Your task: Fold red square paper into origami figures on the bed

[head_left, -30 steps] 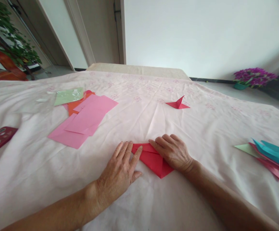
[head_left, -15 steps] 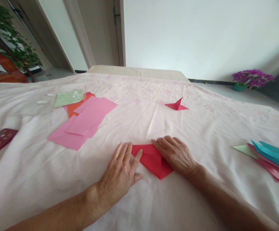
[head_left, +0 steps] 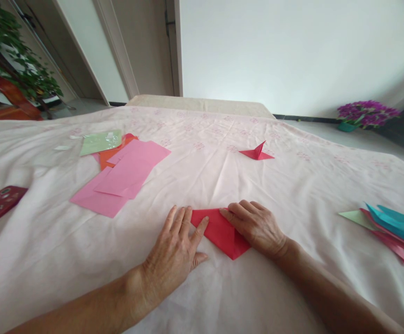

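A folded piece of red paper (head_left: 219,229) lies on the cloth between my two hands, its lower corner pointing toward me. My left hand (head_left: 176,250) rests flat with fingers spread, its index fingertip on the paper's left part and the other fingertips along the left end. My right hand (head_left: 256,227) is curled over the paper's right side, fingers close together and pressed down near the top edge; it hides that side, and its thumb is not visible. Farther back stands a small folded red paper shape (head_left: 257,152) with one point raised.
Pink paper sheets (head_left: 128,174), an orange sheet (head_left: 107,160) and a green packet in clear wrap (head_left: 101,141) lie at left. A dark red phone (head_left: 2,206) is at the left edge. Blue folded paper (head_left: 397,225) sits with other coloured pieces at right on the pale tablecloth (head_left: 202,297).
My right fingertips have slid a little to the right along the red paper's top edge, showing more of it. My left hand stays nearly in place.
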The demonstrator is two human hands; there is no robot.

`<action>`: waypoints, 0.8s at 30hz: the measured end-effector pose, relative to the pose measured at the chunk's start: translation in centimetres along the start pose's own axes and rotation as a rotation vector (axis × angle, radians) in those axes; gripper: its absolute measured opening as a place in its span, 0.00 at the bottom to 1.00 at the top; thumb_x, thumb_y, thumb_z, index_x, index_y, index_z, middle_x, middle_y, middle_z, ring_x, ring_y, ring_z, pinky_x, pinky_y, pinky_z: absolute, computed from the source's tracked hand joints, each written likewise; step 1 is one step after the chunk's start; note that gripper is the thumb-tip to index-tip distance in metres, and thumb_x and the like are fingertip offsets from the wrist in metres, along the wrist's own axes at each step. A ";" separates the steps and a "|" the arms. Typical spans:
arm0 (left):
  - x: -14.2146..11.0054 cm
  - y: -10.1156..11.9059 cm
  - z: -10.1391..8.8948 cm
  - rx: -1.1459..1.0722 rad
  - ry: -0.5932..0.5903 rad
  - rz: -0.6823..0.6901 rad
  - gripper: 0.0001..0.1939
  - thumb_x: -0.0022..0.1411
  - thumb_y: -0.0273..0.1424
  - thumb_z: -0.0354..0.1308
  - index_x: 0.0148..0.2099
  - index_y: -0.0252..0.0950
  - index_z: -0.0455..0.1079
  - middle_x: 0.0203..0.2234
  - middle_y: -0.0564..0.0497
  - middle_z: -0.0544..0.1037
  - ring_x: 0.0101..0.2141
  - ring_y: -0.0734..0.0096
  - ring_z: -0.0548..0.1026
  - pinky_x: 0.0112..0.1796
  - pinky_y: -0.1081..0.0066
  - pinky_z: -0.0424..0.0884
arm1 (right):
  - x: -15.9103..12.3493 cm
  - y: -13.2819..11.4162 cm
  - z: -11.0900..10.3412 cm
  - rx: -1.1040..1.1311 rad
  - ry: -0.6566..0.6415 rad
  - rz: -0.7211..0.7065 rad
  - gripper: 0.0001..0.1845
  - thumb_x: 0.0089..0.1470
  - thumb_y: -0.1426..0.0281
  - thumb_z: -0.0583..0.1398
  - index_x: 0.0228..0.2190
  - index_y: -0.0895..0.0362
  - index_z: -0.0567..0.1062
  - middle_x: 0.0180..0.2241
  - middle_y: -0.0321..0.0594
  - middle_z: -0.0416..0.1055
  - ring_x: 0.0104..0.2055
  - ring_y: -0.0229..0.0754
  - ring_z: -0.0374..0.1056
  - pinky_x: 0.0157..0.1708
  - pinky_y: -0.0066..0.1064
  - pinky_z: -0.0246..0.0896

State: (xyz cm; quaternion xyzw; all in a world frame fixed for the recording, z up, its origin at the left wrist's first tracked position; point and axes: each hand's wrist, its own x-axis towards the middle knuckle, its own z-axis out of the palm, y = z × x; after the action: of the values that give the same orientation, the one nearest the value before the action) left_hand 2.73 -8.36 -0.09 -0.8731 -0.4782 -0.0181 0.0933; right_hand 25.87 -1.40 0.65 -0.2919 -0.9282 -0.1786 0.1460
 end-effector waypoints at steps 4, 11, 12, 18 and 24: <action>0.1 0.1 -0.1 0.001 0.009 -0.004 0.40 0.59 0.53 0.52 0.66 0.36 0.53 0.59 0.28 0.63 0.60 0.43 0.60 0.58 0.44 0.56 | -0.1 -0.1 0.0 -0.008 -0.026 0.027 0.11 0.63 0.74 0.53 0.42 0.57 0.75 0.32 0.40 0.70 0.31 0.40 0.58 0.27 0.33 0.49; 0.3 0.2 -0.3 -0.001 0.003 -0.008 0.39 0.59 0.54 0.50 0.66 0.36 0.56 0.58 0.28 0.65 0.59 0.42 0.62 0.57 0.43 0.55 | -0.1 -0.1 0.1 -0.005 -0.102 0.044 0.09 0.61 0.73 0.56 0.41 0.57 0.75 0.33 0.40 0.70 0.32 0.40 0.59 0.28 0.33 0.50; 0.3 0.2 -0.4 0.001 0.002 -0.009 0.39 0.59 0.54 0.51 0.65 0.37 0.56 0.58 0.29 0.65 0.59 0.42 0.62 0.57 0.43 0.55 | -0.1 -0.2 0.2 -0.002 -0.110 0.041 0.08 0.61 0.73 0.56 0.40 0.57 0.75 0.33 0.40 0.70 0.32 0.41 0.59 0.28 0.33 0.50; 0.4 0.4 -0.5 0.015 0.005 -0.008 0.40 0.58 0.55 0.51 0.65 0.37 0.56 0.57 0.27 0.65 0.59 0.40 0.62 0.57 0.41 0.54 | 0.0 0.4 -0.2 0.049 -0.171 0.053 0.08 0.60 0.73 0.57 0.40 0.56 0.75 0.34 0.41 0.71 0.33 0.41 0.61 0.30 0.33 0.53; 0.2 0.6 -0.3 0.018 0.034 -0.018 0.41 0.57 0.55 0.53 0.65 0.37 0.56 0.57 0.30 0.67 0.58 0.40 0.63 0.56 0.39 0.54 | 1.4 -0.8 -3.2 0.183 -0.150 0.382 0.20 0.54 0.84 0.52 0.38 0.54 0.78 0.36 0.40 0.75 0.37 0.41 0.67 0.37 0.34 0.62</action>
State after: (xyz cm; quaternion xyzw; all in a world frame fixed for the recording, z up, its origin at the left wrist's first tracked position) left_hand 3.37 -8.53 0.19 -0.8674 -0.4846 -0.0297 0.1090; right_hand 24.81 -2.68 3.82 -0.4602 -0.8767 -0.0408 0.1337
